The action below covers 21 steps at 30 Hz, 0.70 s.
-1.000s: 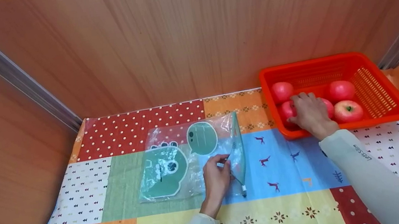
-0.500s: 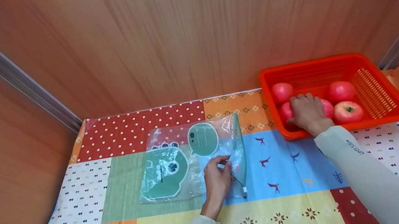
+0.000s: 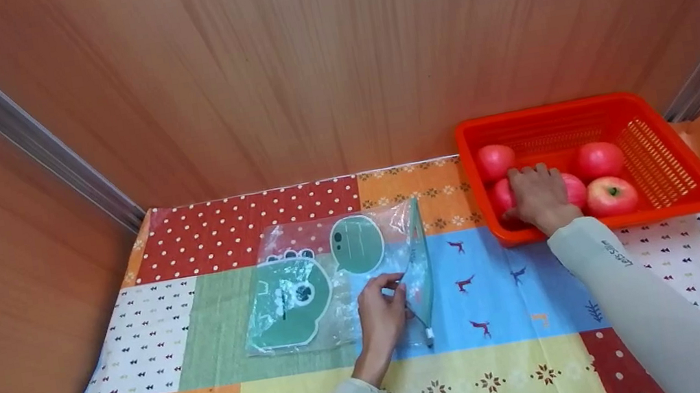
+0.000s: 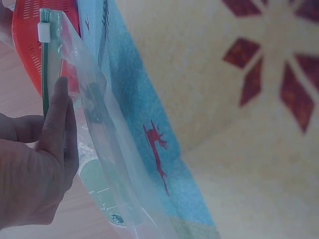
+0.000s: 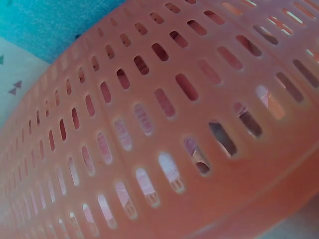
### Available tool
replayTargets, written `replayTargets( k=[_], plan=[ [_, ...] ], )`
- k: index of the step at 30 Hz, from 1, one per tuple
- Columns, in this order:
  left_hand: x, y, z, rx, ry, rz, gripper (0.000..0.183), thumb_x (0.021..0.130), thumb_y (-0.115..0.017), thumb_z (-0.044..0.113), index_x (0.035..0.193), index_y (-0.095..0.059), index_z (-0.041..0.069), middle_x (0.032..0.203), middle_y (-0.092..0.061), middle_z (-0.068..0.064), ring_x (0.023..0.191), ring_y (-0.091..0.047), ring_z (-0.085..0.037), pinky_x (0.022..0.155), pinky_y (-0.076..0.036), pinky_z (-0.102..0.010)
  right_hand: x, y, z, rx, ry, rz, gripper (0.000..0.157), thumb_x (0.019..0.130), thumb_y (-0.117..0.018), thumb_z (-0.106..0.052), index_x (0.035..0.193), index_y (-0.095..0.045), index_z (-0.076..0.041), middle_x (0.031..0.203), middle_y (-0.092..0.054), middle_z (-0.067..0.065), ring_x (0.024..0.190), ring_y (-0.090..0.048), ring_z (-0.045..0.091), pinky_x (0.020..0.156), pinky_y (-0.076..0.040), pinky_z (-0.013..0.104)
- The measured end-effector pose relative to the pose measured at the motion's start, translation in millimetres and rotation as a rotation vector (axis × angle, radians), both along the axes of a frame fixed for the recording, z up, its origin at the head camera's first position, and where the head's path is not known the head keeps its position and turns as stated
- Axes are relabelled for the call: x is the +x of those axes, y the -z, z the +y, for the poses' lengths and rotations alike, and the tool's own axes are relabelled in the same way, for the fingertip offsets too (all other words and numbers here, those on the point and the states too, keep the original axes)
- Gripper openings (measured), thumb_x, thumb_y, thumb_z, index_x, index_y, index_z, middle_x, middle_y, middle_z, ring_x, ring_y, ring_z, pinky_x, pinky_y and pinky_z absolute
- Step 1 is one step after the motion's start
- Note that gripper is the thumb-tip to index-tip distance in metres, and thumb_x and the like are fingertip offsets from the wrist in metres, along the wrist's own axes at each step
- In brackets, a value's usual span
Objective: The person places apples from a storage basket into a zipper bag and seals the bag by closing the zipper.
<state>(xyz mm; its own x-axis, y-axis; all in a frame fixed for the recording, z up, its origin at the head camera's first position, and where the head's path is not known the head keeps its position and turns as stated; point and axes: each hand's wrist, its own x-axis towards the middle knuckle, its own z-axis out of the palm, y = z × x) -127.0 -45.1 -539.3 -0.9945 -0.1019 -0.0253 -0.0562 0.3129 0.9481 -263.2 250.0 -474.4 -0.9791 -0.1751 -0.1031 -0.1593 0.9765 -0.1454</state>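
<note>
2 hands, 1 bag, 1 basket, 5 apples visible. Left hand (image 3: 381, 313) has thumb and fingers pinched on the mouth edge of the bag (image 3: 344, 298), which lies on the cloth (image 3: 419, 380), left of the basket (image 3: 545, 110). Bag: 2 green prints (image 3: 357, 244), 1 white slider (image 3: 429, 334) at its near corner. Right hand (image 3: 539, 196) is in the basket, fingers over the apples (image 3: 611, 195); can't tell if it's clamped on one, fingertips hidden. Apples: 2 along the left wall, 1 partly under the hand, 2 right of it.
</note>
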Motion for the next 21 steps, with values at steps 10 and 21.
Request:
replayTargets(
  k=[10, 21],
  plan=[
    [0.5, 0.0, -0.9, 0.003, 0.0, 0.009, 0.019, 0.101, -0.067, 0.0, 0.118, -0.074, -0.002, 0.099, -0.067, -0.01, 0.067, -0.063, -0.012, 0.059, -0.061, -0.026, 0.6, 1.7, -0.9, -0.014, 0.008, 0.023, 0.063, 0.08, -0.09, -0.021, 0.126, -0.057, 0.008, 0.115, -0.062, 0.033, 0.109, -0.049, 0.05, 0.097, -0.047, 0.065],
    [-0.6, 0.0, -3.0, -0.022, -0.009, -0.023, 0.018, 0.101, -0.067, 0.0, 0.118, -0.075, -0.001, 0.098, -0.067, -0.009, 0.069, -0.064, -0.013, 0.059, -0.061, -0.026, 7.0, -3.9, -2.6, 0.024, -0.026, 0.073, 0.069, 0.078, -0.09, -0.016, 0.132, -0.056, 0.011, 0.121, -0.06, 0.034, 0.113, -0.049, 0.051, 0.098, -0.047, 0.065]
  ],
)
